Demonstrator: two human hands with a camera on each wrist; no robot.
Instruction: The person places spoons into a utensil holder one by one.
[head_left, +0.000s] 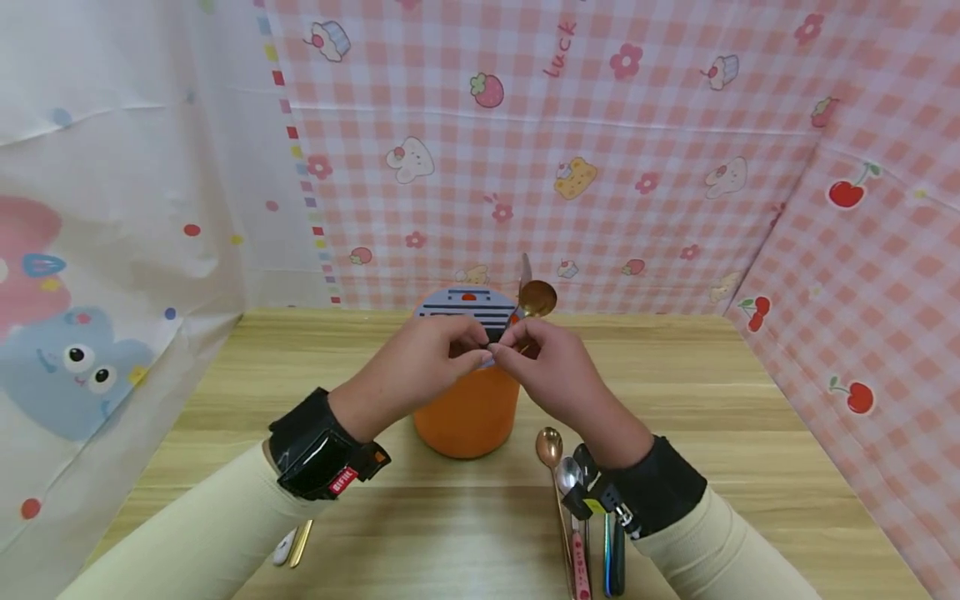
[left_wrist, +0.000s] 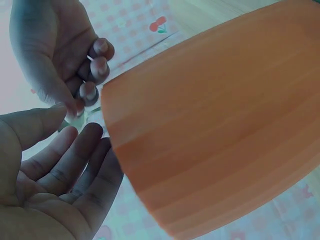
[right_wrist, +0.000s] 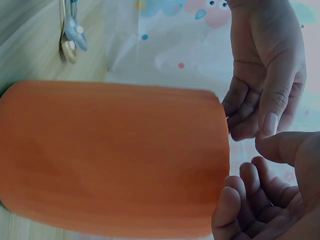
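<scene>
An orange tub (head_left: 467,414) with a grey-blue slotted top (head_left: 465,305) stands upright on the table. My left hand (head_left: 431,354) and right hand (head_left: 551,358) meet over its near rim, thumbs and fingertips bent together. Between them they pinch a small pale piece (left_wrist: 75,122), mostly hidden by fingers; its kind cannot be told. A gold ladle-like spoon (head_left: 537,298) and a thin knife-like blade (head_left: 526,267) rise at the tub's right side, behind my right hand. In the right wrist view both thumbs touch or nearly touch beside the orange rim.
Below my right wrist lie a copper spoon (head_left: 549,447), a silver spoon (head_left: 569,473) with a pink handle, and several darker handles (head_left: 618,558). By my left sleeve, a gold handle (head_left: 301,543) and a white handle end (head_left: 284,547) show. Patterned cloth (head_left: 637,233) walls the table.
</scene>
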